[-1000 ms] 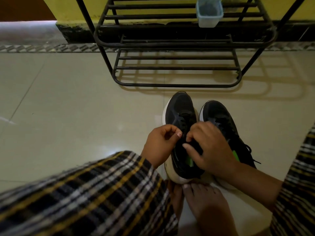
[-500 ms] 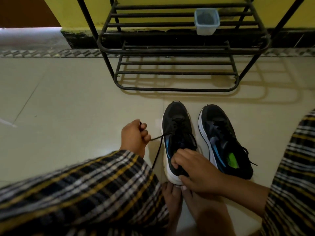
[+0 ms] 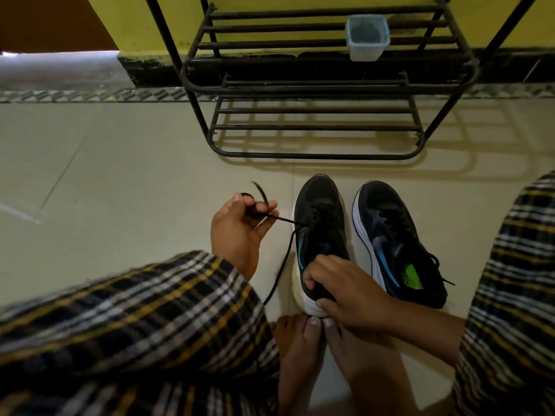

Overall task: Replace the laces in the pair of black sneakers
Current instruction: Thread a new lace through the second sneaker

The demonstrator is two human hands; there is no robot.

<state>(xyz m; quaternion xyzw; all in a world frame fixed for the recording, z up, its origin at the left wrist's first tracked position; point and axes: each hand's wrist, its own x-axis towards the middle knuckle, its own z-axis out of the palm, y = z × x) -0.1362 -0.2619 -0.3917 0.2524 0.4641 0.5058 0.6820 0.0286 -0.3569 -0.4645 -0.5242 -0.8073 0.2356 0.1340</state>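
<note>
Two black sneakers with white soles stand side by side on the floor, toes pointing away from me. My right hand [image 3: 345,288] grips the heel collar of the left sneaker [image 3: 319,217]. My left hand [image 3: 240,229], to the left of that shoe, pinches a black lace [image 3: 285,253] that runs taut from the shoe's eyelets. One end curls above my fingers, and another strand hangs down toward my knee. The right sneaker [image 3: 393,235] stands untouched, still laced, with a green insole label showing.
A black metal shoe rack [image 3: 315,85] stands against the yellow wall just beyond the shoes, with a small clear plastic container [image 3: 367,37] on a shelf. My bare feet [image 3: 330,355] touch the left sneaker's heel. Plaid-clad knees fill the lower left and right.
My left hand has pulled the lace farther out to the left and upward, so its free end now curls above my fingers. My right hand stays clamped on the left sneaker's heel.
</note>
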